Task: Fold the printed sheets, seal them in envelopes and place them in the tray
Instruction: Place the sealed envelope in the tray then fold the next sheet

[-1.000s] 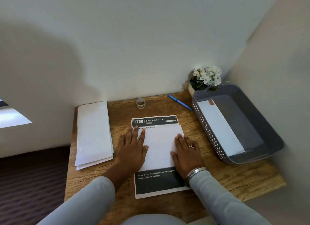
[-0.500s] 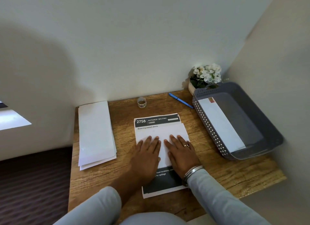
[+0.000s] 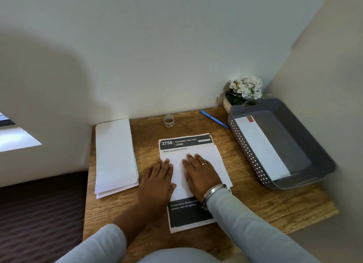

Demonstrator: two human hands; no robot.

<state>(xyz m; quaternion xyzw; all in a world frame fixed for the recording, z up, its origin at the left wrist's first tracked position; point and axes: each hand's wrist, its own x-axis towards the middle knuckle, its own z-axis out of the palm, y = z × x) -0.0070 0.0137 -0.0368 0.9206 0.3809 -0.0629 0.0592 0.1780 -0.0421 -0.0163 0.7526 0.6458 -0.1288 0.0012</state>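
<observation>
White folded sheet (image 3: 216,160) lies under left hand (image 3: 157,182) and right hand (image 3: 200,176) fingers (image 3: 191,160).

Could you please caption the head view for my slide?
Left hand and right hand press a white sheet flat atop the printed sheet.

A grained wooden desk (image 3: 265,207) sits in a corner — plain white wall (image 3: 157,46) from 10 to 1 o'clock, beige side wall (image 3: 334,66) at 3. A broad soft shadow (image 3: 49,86) lies on the white wall at 10. Dark striped carpet (image 3: 39,213) shows at 8, a bright pale patch (image 3: 17,139) at 9 — window or not, unclear.
</observation>
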